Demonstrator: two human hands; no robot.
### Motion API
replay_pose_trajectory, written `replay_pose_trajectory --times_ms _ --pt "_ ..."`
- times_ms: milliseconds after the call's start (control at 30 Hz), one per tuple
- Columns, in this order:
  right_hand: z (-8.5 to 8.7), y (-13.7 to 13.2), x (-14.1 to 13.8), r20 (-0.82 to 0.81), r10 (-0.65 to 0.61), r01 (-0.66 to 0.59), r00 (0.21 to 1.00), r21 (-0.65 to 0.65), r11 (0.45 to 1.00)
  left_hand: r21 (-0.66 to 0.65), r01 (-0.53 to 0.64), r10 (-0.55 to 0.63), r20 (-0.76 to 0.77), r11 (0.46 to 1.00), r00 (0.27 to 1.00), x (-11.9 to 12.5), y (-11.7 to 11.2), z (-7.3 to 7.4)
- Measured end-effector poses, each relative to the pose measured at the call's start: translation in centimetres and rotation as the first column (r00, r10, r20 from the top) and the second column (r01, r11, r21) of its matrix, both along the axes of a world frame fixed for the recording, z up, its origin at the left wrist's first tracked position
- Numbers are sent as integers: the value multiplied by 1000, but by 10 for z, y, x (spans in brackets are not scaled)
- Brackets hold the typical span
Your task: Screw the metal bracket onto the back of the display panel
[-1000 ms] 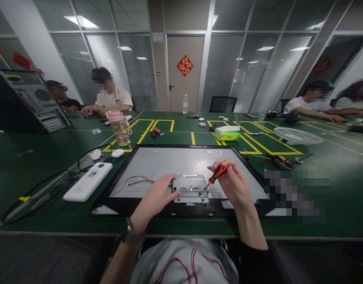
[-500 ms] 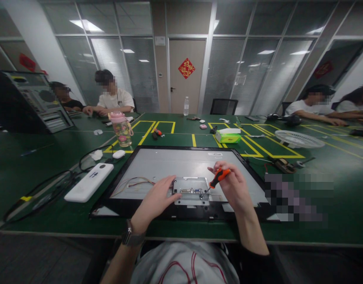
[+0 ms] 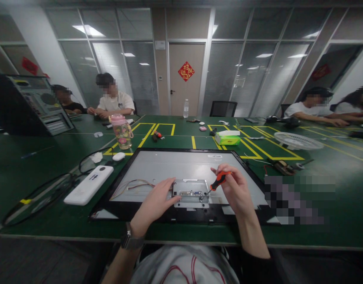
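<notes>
Screwdriver (image 3: 218,180), orange-handled, slants down with its tip at the metal cover plate (image 3: 191,193), which is mounted near the front edge of a bared monitor panel (image 3: 169,165). Right hand (image 3: 236,191): grip closed round the handle. Left hand (image 3: 154,204): grip apart, fingertips resting on the plate's left edge. The tool is judged light, stiff and slim, and best held by the handle. The panel, likely fragile, lies flat on the green bench (image 3: 27,165), with a white device (image 3: 88,184) just beside it.

The screwdriver (image 3: 218,181) is showing orange and black; the monitor panel (image 3: 169,165) is lying grey inside a black frame; yellow lines are crossing the green counter (image 3: 24,161).
</notes>
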State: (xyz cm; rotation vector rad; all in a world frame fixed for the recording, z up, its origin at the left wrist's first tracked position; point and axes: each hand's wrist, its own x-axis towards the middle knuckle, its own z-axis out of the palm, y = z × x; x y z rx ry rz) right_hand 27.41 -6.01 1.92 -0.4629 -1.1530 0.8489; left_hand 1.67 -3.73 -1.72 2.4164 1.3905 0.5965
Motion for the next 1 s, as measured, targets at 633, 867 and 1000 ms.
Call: replay_pose_trajectory --times_ms 633,867,1000 --pt "-1 -2 -5 21 92 -90 996 -64 994 -50 -18 18 10 999 1000 2 -2 5" --pt "-1 -1 -5 -24 30 -30 999 -3 1000 -42 -24 24 8 999 1000 1 -1 3" --pt "-2 -2 -6 -33 45 -47 998 -70 996 -54 -28 28 -4 998 1000 1 -2 3"
